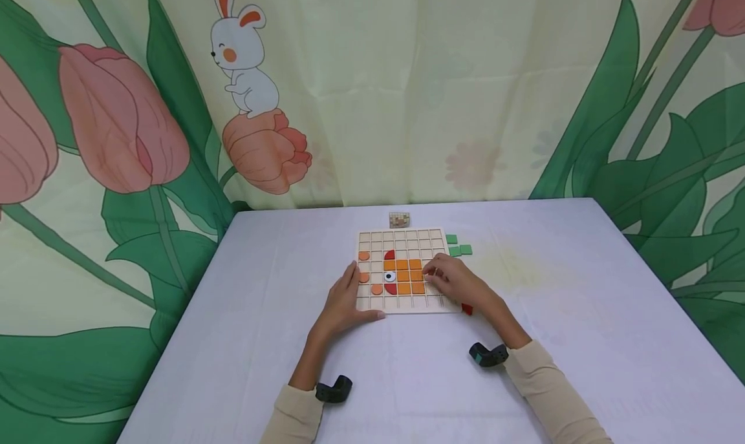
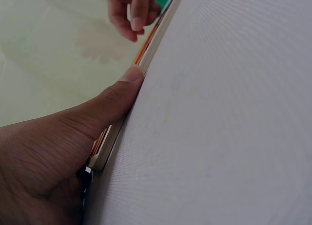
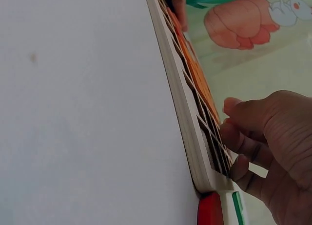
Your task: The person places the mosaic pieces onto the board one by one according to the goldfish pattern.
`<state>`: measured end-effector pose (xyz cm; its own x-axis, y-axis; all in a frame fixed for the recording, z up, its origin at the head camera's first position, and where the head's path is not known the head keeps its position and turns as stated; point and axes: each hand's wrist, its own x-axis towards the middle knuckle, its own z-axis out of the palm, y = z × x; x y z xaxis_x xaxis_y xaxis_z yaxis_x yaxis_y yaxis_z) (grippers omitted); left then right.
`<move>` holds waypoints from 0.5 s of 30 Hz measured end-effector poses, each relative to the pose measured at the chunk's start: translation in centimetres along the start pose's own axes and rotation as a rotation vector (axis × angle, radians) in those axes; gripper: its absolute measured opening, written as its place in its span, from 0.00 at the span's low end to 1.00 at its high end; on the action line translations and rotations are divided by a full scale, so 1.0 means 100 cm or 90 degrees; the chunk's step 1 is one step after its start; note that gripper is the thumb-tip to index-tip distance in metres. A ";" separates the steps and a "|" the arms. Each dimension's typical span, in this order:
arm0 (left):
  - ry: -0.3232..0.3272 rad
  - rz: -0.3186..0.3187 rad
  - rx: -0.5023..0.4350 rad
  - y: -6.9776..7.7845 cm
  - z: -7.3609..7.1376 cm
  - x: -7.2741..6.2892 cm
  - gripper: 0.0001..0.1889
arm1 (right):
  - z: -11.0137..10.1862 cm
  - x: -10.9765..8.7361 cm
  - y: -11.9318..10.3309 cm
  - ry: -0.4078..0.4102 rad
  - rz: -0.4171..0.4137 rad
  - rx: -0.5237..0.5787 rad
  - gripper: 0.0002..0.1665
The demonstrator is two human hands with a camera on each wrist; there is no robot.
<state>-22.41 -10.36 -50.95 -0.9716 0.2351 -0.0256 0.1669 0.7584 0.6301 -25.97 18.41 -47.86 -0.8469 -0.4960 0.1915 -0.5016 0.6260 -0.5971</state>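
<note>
A pale wooden grid board [image 1: 407, 307] lies flat on the table. Several orange squares [image 1: 403, 276] fill cells at its middle, with red rounded pieces [image 1: 390, 289], a white eye piece [image 1: 390, 276] and orange discs [image 1: 377, 289] to their left. My left hand [image 1: 343, 302] rests at the board's lower left corner, fingers along the left side and thumb [image 2: 129, 81] against the near edge. Over the right part of the board is my right hand [image 1: 456, 279], its fingers loosely bent just right of the orange squares. I see no piece between its fingertips [image 3: 233, 105].
Green squares [image 1: 465, 249] lie by the board's upper right side. A red piece [image 1: 467, 309] sits at its lower right corner, partly behind the right hand. Beyond the far edge stands a small patterned block [image 1: 399, 220]. A printed curtain [image 1: 372, 95] hangs behind the white table [image 1: 291, 250].
</note>
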 end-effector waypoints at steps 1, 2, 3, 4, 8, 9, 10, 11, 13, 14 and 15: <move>0.000 0.001 0.000 0.000 0.000 0.000 0.66 | -0.002 -0.001 0.002 0.008 0.014 -0.002 0.08; -0.001 0.001 0.000 0.000 0.000 -0.001 0.66 | -0.004 -0.002 0.003 0.016 0.032 -0.006 0.08; -0.001 0.001 0.000 0.000 0.000 -0.001 0.66 | -0.005 -0.002 0.005 0.025 0.050 -0.010 0.08; 0.000 0.001 0.001 0.000 0.000 -0.001 0.66 | -0.007 -0.003 0.008 0.033 0.068 -0.016 0.08; 0.003 0.002 0.004 0.000 0.001 -0.001 0.66 | -0.012 -0.003 0.020 0.068 0.125 -0.045 0.11; 0.004 0.003 0.006 0.000 0.002 -0.001 0.66 | -0.013 -0.003 0.023 0.076 0.135 -0.051 0.12; 0.007 0.004 0.006 -0.001 0.002 -0.001 0.65 | -0.014 -0.003 0.026 0.080 0.142 -0.059 0.14; 0.008 0.006 0.006 -0.001 0.002 0.000 0.65 | -0.015 -0.003 0.029 0.083 0.149 -0.067 0.16; 0.008 0.007 0.007 -0.001 0.002 0.000 0.65 | -0.018 -0.004 0.034 0.079 0.165 -0.081 0.19; 0.008 0.008 0.007 -0.001 0.002 0.000 0.65 | -0.019 -0.004 0.036 0.074 0.172 -0.088 0.21; 0.008 0.008 0.008 -0.001 0.002 0.000 0.65 | -0.020 -0.004 0.037 0.068 0.177 -0.094 0.23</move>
<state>-22.40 -10.30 -51.19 -0.9714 0.2374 -0.0077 0.1815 0.7630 0.6203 -27.84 22.13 -48.66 -0.9648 -0.2329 0.1223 -0.2622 0.8132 -0.5196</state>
